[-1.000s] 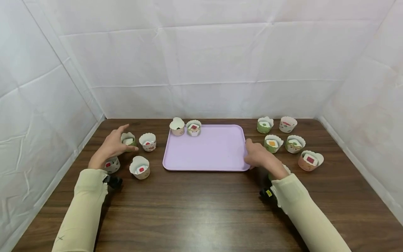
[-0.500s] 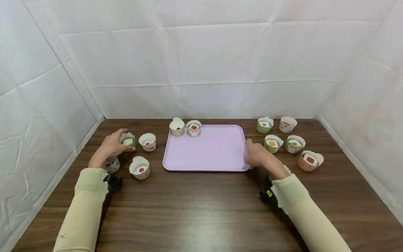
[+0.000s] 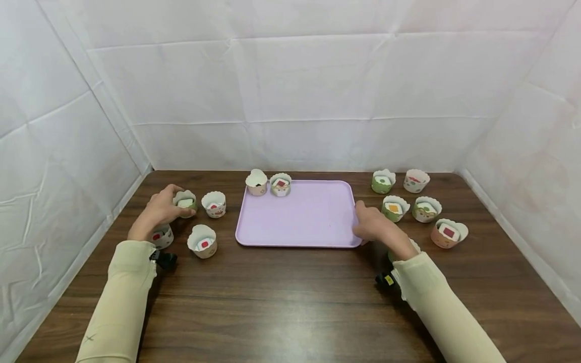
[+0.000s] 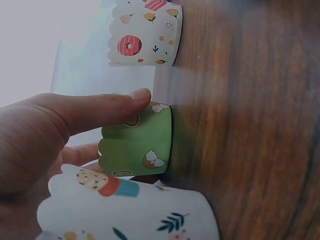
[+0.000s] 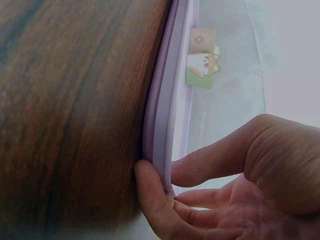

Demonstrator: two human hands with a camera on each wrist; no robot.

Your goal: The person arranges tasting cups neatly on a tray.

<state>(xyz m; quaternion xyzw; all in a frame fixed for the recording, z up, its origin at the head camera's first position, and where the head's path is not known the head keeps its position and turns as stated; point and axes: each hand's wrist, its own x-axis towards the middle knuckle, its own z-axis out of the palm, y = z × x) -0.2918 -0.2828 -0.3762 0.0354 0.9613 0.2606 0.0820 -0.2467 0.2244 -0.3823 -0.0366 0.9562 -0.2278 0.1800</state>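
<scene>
My left hand [image 3: 160, 207] is around a green paper baking cup [image 4: 137, 142] with a white piece inside, at the left of the table. Its thumb lies along one side of the cup, with other fingers behind it, partly hidden. The cup stands on the table. On the right, my right hand [image 3: 373, 223] pinches the rim of a lilac tray [image 3: 297, 222], thumb inside and a finger under the edge. Two filled paper cups stand at the tray's back left: a pale one [image 3: 256, 184] and a patterned one [image 3: 280, 185].
Beside my left hand are a white cup [image 3: 214, 205], a cup with a red-marked piece [image 3: 202, 244] and another cup [image 3: 163, 237] under the wrist. Several filled cups stand to the right, among them an orange-marked one [image 3: 394, 209]. White cloth [image 3: 308, 101] walls the table's back and sides.
My left fingers and thumb have closed in from a wide spread onto the green baking cup. My right hand has stayed on the tray rim.
</scene>
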